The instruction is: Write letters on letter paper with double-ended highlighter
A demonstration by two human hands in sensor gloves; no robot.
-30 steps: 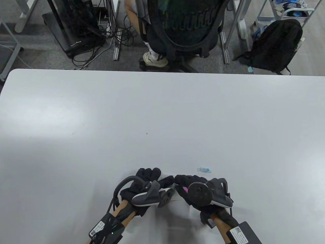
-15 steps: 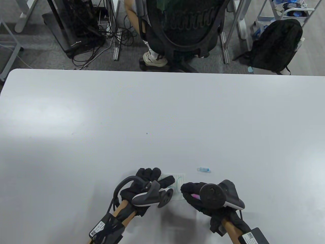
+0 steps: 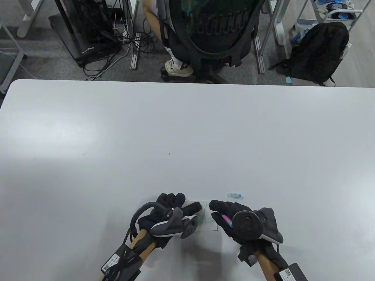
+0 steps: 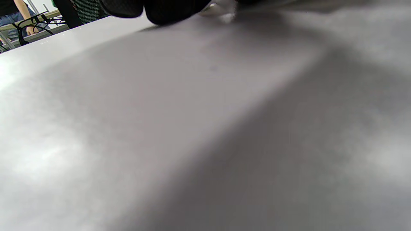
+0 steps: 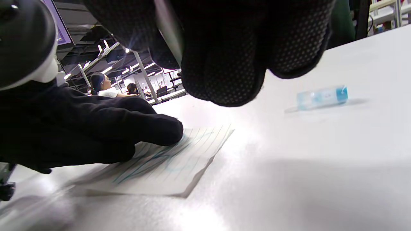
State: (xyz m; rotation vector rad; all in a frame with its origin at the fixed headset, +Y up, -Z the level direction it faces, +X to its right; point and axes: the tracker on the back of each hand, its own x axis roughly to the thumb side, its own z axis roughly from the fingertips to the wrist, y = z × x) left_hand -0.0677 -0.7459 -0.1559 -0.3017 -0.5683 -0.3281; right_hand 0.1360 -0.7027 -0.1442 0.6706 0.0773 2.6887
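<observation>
In the table view, a small sheet of lined letter paper point(image 3: 208, 220) lies flat on the white surface point(image 3: 187, 140) near its front edge. The left hand point(image 3: 171, 209) rests on the sheet's left part, fingers stretched out flat and pressing it down. The right hand point(image 3: 231, 218) sits just right of the paper, its fingers curled round the double-ended highlighter point(image 3: 227, 218), of which only a pink stretch shows between them. Teal strokes mark the paper between the two hands. A small blue cap point(image 3: 235, 195) lies on the surface just beyond the right hand, apart from the paper.

The left wrist view shows mostly bare, blurred surface point(image 4: 205, 134), with dark gloved fingertips point(image 4: 173, 11) touching down at the top edge.

In the right wrist view, the right hand's fingers point(image 5: 224, 64) hang close to the lens, closed about a slim pale barrel. Below them the left hand's finger point(image 5: 151, 128) presses flat on the lined paper point(image 5: 179, 166), over teal strokes. The blue cap point(image 5: 322, 97) lies on its side to the right.
</observation>
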